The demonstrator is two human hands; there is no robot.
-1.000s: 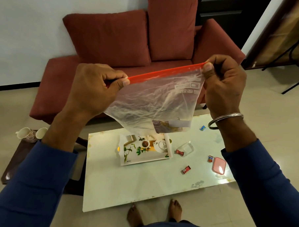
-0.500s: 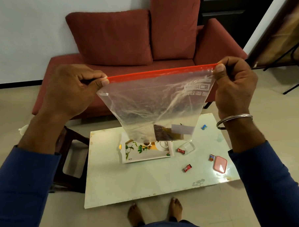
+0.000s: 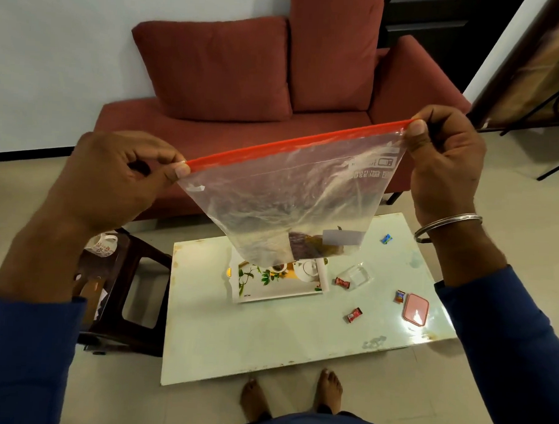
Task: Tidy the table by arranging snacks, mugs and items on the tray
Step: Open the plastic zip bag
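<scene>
Left hand (image 3: 112,185) pinching left end of bag (image 3: 288,199) at its red zip strip; right hand (image 3: 443,164) pinching right end. Bag stretched taut, held up above table (image 3: 266,346), dark snack low inside. On table: tray (image 3: 278,288) with teapot (image 3: 307,269), beside it clear tub (image 3: 355,276), red wrappers (image 3: 353,315), pink lid (image 3: 415,308) near right edge. Mug (image 3: 102,244) on stool (image 3: 124,294), left of table.
</scene>
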